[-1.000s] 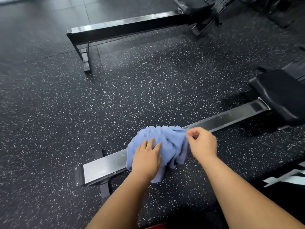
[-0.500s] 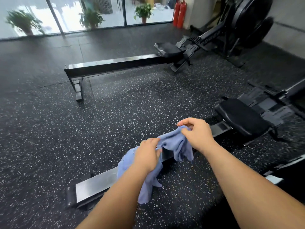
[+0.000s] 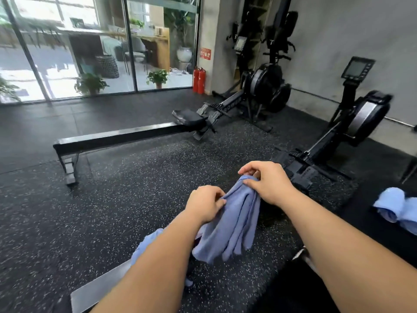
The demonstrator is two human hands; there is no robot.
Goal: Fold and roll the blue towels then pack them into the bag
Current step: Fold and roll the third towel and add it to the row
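You are in a gym with a black speckled floor (image 3: 101, 211); a long black rowing machine (image 3: 126, 137) lies across the floor ahead of you, well apart from your hands; a second rowing machine (image 3: 361, 118) stands on your right by the grey wall, with a small screen (image 3: 357, 67) on a post; two red fire extinguishers (image 3: 198, 80) stand in the corner beside a glass wall (image 3: 67, 53); potted plants (image 3: 90, 83) sit by the glass. A flat metal rail (image 3: 97, 290) lies low in front of you, and your left arm hides part of it; a bunch of pale blue towels (image 3: 397, 208) lies at the far right, well apart from the one you hold.

You hold the blue towel (image 3: 234, 220) up in the air between your arms, above the floor; your left hand (image 3: 206, 203) pinches its top edge with curled fingers; your right hand (image 3: 268, 181) pinches the top end a little higher and farther from you, thumb against fingers. The top edge slants up from your left hand to your right hand; the long way of the towel runs down from your hands toward you, and the loose end hangs free near your left arm.

The towel is soft and dusty blue; it is bunched into long folds that run down its length; the bottom ends in a few uneven flaps. A paler blue bit (image 3: 144, 245) shows on the other side of your left arm; I cannot tell if it is the same towel.
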